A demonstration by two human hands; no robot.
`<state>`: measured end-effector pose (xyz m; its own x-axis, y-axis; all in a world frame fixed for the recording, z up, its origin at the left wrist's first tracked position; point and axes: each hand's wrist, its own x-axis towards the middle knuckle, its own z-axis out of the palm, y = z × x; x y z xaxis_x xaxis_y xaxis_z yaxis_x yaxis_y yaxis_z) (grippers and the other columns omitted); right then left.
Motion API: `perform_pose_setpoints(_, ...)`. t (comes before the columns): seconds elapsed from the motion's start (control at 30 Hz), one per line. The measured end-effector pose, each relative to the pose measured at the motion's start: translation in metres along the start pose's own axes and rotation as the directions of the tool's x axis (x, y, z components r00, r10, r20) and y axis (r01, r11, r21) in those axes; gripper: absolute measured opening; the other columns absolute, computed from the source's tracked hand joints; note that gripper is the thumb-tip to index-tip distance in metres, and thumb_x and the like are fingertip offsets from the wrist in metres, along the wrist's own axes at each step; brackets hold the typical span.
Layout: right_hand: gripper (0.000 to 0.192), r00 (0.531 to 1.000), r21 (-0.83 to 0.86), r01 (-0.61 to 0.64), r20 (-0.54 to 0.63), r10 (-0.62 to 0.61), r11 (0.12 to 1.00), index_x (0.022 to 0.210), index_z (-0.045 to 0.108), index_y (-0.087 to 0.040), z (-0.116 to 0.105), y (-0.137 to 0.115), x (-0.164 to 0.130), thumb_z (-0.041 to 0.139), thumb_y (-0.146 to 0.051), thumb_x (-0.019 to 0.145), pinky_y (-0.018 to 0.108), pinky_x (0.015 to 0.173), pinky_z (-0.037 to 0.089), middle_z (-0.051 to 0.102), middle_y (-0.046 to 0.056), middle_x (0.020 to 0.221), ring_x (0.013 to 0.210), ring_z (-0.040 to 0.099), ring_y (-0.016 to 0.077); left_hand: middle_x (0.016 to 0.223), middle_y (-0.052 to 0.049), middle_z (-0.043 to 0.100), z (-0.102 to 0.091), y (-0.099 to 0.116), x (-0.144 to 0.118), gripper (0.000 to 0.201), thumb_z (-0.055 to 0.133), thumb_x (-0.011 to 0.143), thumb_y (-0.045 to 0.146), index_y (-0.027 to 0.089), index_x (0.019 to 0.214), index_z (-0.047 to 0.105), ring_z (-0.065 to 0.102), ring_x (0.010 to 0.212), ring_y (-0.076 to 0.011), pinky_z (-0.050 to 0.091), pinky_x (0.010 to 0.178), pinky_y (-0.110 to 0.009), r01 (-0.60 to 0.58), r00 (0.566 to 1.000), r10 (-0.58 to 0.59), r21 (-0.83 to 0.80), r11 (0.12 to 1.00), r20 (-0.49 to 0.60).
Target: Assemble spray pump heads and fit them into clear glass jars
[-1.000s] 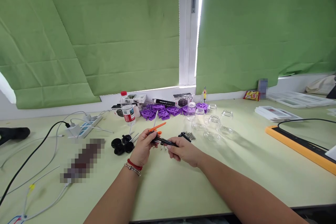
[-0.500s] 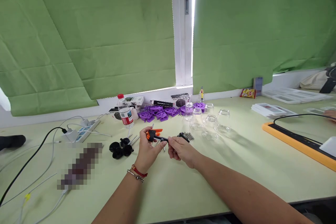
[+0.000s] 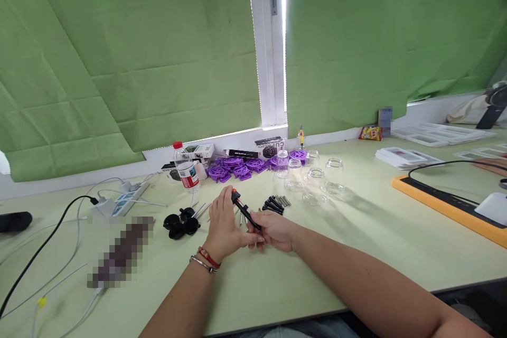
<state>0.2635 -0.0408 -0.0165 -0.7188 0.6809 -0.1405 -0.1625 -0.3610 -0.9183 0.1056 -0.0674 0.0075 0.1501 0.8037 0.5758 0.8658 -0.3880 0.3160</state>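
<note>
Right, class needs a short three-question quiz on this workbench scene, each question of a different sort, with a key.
1. True or false: both hands, left hand and right hand, grip the slim black rod with an orange tip.
2. Which lies nearest the person's left hand? A. clear glass jars B. black round knobs with metal pins C. orange-edged black mat
3. Fill in: the purple plastic discs lie beside the plastic water bottle with a ____ cap.

Key: 1 true; 2 B; 3 red.
</note>
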Motion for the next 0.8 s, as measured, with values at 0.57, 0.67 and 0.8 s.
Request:
perform_pose_setpoints(0.57,0.043,0.997,-0.19,-0.037,-0.068,0.025,0.981,0.066,0.053,-0.012,-0.002,0.006,0.004,0.037,-0.042,0.092,0.022,0.041,0.043,0.064,0.006,0.055,0.044,0.057,0.0122,0.114,-0.011,0.046,0.009,0.014,-0.004,0.087,0.071,0.043,0.046,0.018,0.117,0.034,0.043,0.109,-0.0317,0.031,0.095,-0.045,0.163,0.986,-0.165,0.104,0.981,0.017)
perform_pose_setpoints(0.67,0.041,0.993,-0.221,-0.04,-0.118,0.014,0.974,0.066,0.052,-0.014,0.003,0.005,0.003,0.037,-0.041,0.092,0.021,0.039,0.041,0.061,0.004,0.051,0.042,0.055,0.0115,0.113,-0.011,0.046,0.011,0.014,-0.004,0.083,0.07,0.043,0.041,0.017,0.115,0.036,0.043,0.109,-0.0313,0.03,0.096,-0.045,0.137,0.99,-0.14,0.122,0.983,0.014)
perform_pose_setpoints(0.8,0.041,0.989,-0.4,-0.117,-0.134,0.068,0.909,0.066,0.052,-0.015,0.0,-0.002,-0.001,0.037,-0.043,0.091,0.021,0.036,0.035,0.061,0.003,0.054,0.037,0.049,0.0095,0.112,-0.012,0.048,0.013,0.012,-0.005,0.079,0.068,0.043,0.04,0.017,0.113,0.039,0.044,0.108,-0.0326,0.031,0.095,-0.045,0.111,0.991,-0.119,0.138,0.984,0.056)
